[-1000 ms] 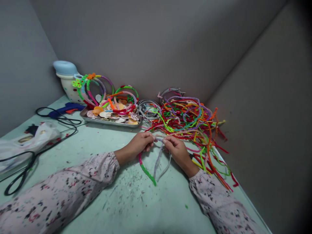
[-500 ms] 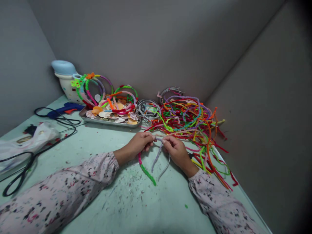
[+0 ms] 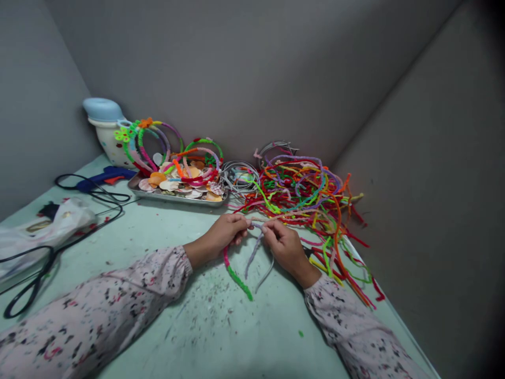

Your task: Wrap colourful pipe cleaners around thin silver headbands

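Between my hands is a thin headband, partly wrapped in fuzzy pipe cleaner. Its left arm is covered in pink and green, while the right arm is bare grey. My left hand is closed on the top of the band. My right hand pinches the lilac pipe cleaner where it goes round the band, just right of my left fingers. The loose end of that pipe cleaner hangs down inside the arch. My fingertips hide part of the wrapped top.
A metal tray holds shells and finished colourful headbands. Right of it lie bare headbands and a tangled heap of pipe cleaners. At left are a blue glue gun, black cord, plastic bag and lidded container.
Almost nothing differs. My hands stay at the same spot on the headband, and the hanging lilac end and band arms have shifted very slightly.
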### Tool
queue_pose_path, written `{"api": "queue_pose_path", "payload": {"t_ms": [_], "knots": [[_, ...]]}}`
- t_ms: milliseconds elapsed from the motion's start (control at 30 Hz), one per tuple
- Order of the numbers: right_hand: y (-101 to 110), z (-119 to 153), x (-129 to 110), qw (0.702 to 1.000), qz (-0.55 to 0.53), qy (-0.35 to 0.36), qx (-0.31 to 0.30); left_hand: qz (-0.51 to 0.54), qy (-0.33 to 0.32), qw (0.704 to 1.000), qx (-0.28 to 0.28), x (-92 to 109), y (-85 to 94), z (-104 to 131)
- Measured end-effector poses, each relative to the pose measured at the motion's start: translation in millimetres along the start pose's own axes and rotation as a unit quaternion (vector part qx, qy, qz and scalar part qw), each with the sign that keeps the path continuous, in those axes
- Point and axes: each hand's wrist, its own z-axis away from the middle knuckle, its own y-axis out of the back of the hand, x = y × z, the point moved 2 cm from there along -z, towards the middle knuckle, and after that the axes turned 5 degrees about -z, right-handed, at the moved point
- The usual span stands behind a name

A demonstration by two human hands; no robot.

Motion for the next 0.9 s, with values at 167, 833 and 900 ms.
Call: {"api": "queue_pose_path", "payload": {"t_ms": [167, 833, 900], "knots": [[1.4, 1.1, -2.2, 1.000, 0.012, 0.011, 0.000, -0.002, 0.005, 1.000, -0.001, 0.0, -0.1, 0.2], [1.3, 0.9, -4.4, 0.997, 0.068, 0.028, -0.014, -0.025, -0.016, 1.000, 0.002, 0.8, 0.9, 1.5], [1.7, 1.5, -5.1, 0.997, 0.068, 0.030, -0.016, -0.023, -0.008, 1.000, 0.001, -0.8, 1.5, 0.7]]}}
